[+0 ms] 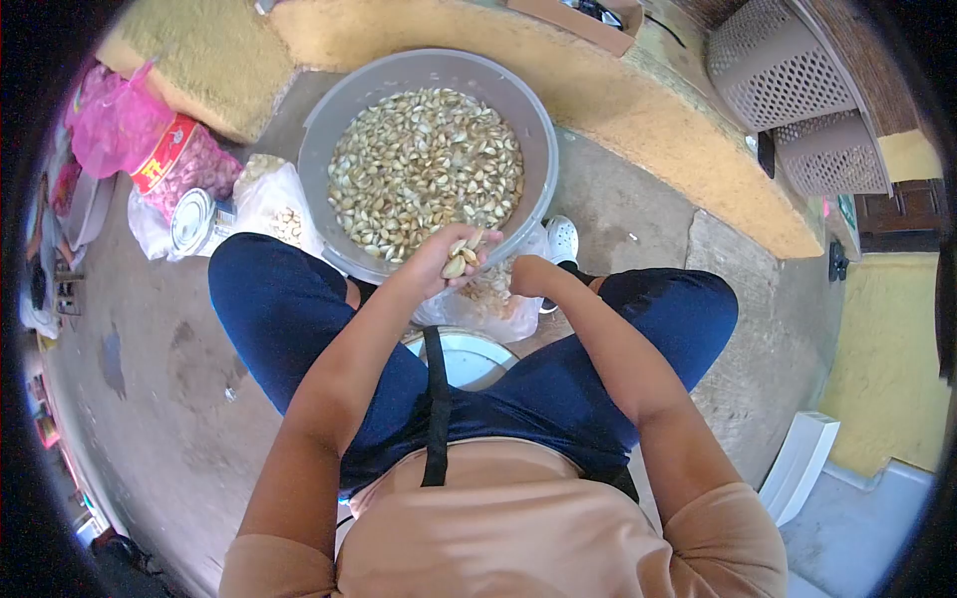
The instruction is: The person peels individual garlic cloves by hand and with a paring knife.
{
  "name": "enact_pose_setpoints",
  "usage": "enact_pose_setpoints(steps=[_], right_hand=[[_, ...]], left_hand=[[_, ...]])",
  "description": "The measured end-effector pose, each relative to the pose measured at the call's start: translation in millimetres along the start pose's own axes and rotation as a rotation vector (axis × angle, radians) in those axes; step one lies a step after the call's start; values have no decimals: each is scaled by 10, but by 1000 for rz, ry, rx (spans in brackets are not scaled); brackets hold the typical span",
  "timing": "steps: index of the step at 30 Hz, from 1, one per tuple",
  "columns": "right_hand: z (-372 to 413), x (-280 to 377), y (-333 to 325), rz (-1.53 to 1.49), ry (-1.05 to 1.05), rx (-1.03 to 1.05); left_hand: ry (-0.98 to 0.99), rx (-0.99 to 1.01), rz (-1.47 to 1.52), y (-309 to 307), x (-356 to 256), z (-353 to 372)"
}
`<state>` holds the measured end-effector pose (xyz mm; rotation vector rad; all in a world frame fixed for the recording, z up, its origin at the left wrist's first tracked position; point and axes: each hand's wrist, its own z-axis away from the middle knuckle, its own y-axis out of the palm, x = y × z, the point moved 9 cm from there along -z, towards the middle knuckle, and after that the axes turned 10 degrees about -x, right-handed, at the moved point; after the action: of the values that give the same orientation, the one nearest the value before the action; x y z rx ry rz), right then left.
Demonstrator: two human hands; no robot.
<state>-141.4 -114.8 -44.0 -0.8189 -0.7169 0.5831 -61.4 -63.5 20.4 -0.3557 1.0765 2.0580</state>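
At tub (546, 149) rim, left hand (429, 264) half-curled, cradling garlic cloves (459, 261), likely against spilling; right hand (530, 276) curled, contents unclear.

Tub (546, 189) appeared smooth grey plastic, low wall (638, 100) rough-surfaced, mesh sack (204, 171) looked pink plastic, trousers (284, 309) dark cloth
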Motion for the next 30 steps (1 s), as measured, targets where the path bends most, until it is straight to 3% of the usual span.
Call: enact_pose_setpoints(steps=[4,7,10,13,19,25,28,30], right_hand=[[-93,-195,167,29,118,-22],[-145,-246,-14,-5,159,-149],[-43,-46,-547,-235,116,-268],[-30,32,-736,-299,-79,-368],[295,359,-1212,-754,49,-229],[461,598,-1536,-780,113,-284],[492,701,-1763,-661,-127,-640],[548,786,-1833,-567,-172,-688]], left_hand=[[-54,81,100,108,-24,68],[-30,91,113,146,-87,118],[17,96,142,152,-186,147],[81,89,200,124,-286,148],[148,75,258,75,-437,213],[247,9,143,111,-567,340],[243,-44,93,91,-565,349],[229,-114,50,49,-552,342]])
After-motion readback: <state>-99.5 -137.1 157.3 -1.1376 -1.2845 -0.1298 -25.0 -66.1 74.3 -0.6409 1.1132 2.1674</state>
